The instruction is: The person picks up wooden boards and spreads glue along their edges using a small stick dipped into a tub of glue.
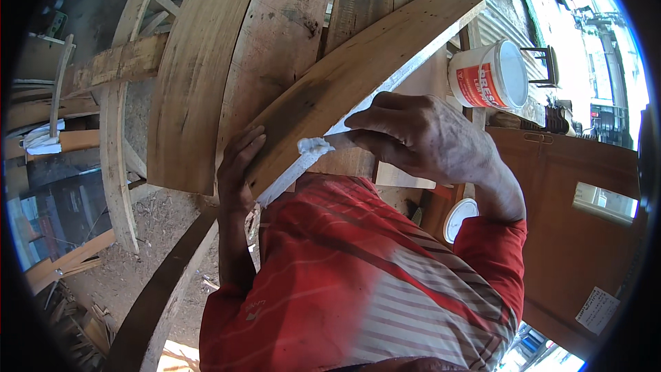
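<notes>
Wooden plank (358, 76) slants from the near left up to the far right, its lower end close against the person's red shirt (358, 282). White glue (313, 146) coats its narrow right-hand edge (a thick blob sits near the lower end). The left hand (237, 172) steadies the plank from the left, fingers curled over its broad face. The right hand (420, 138) has its fingers drawn together, pressing a fingertip on the glued edge. A white glue tub (490, 76) stands open at the far right.
</notes>
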Available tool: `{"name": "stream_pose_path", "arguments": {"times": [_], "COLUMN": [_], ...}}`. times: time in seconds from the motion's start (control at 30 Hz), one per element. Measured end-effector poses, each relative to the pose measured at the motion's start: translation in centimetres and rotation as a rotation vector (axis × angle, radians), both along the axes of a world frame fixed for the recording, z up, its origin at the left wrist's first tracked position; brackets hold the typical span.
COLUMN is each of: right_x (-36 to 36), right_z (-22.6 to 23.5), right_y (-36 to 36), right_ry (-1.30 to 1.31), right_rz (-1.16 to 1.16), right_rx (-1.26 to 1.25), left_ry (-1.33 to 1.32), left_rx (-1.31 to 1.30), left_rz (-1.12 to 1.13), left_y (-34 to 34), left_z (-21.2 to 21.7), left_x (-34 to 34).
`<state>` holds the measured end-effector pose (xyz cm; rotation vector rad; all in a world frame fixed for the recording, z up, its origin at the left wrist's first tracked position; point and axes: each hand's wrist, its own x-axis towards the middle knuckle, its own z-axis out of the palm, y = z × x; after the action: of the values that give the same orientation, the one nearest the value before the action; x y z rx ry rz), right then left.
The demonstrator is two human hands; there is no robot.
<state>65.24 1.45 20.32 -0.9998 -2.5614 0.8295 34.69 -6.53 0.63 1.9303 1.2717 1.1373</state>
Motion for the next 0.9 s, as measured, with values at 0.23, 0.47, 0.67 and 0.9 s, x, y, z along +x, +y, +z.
{"name": "stream_pose_path", "arguments": {"times": [0.23, 0.47, 0.67, 0.9], "right_x": [5.9, 12.4, 12.1, 11.9], "right_z": [-1.2, -11.7, -12.9, -12.6], "right_y": [1.1, 6.7, 10.1, 12.1], "right_ry": [0.418, 0.625, 0.360, 0.133], "right_rz": [-0.659, -1.052, -1.089, -0.954], "right_rx": [0.022, 0.207, 0.270, 0.620], "left_ry": [-0.093, 0.036, -0.023, -0.025], "left_rx": [-0.184, -0.455, -0.480, -0.523], "left_rz": [0.091, 0.343, 0.337, 0.360], "left_y": [-0.3, -2.1, -1.6, -1.5], "left_z": [2.8, 2.2, 2.1, 2.1], "left_x": [-6.9, -11.4, -11.5, -11.4]}}
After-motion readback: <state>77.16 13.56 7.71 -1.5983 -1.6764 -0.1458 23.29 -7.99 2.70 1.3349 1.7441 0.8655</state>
